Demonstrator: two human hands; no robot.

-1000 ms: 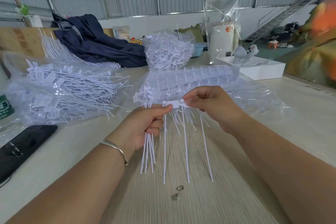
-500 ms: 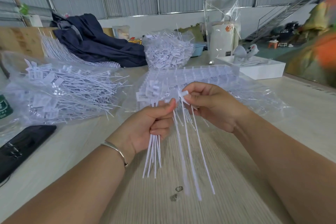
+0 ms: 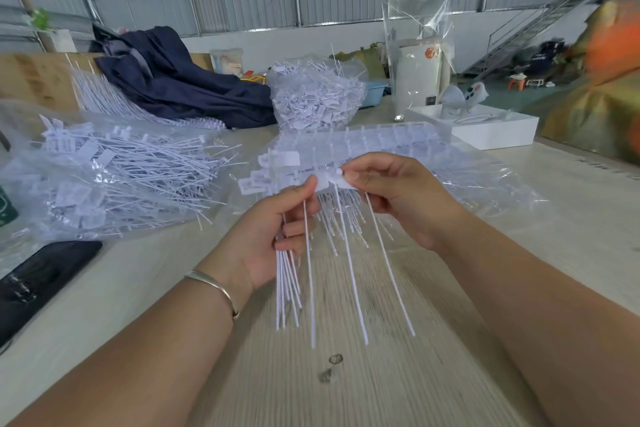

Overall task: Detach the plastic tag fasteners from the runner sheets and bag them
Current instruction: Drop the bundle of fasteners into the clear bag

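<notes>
My left hand (image 3: 273, 236) grips a bundle of detached white tag fasteners (image 3: 287, 288) with their thin tails hanging down. Its thumb also presses the left end of a short runner piece (image 3: 327, 182). My right hand (image 3: 391, 194) pinches the right end of that piece, from which three long tails hang. Behind my hands a stack of runner sheets (image 3: 363, 142) lies on clear plastic. A clear bag of loose fasteners (image 3: 114, 177) lies on the table to the left, and another filled bag (image 3: 315, 94) stands further back.
A black phone (image 3: 38, 281) lies at the left table edge. A dark blue jacket (image 3: 180, 80) is heaped at the back, a white box (image 3: 485, 128) sits back right. Two small scraps (image 3: 330, 367) lie on the wooden table (image 3: 346, 392) near me.
The runner piece was tilted and its tails swinging half a second ago; now both hands hold it level again, left thumb on one end, right fingers on the other.
</notes>
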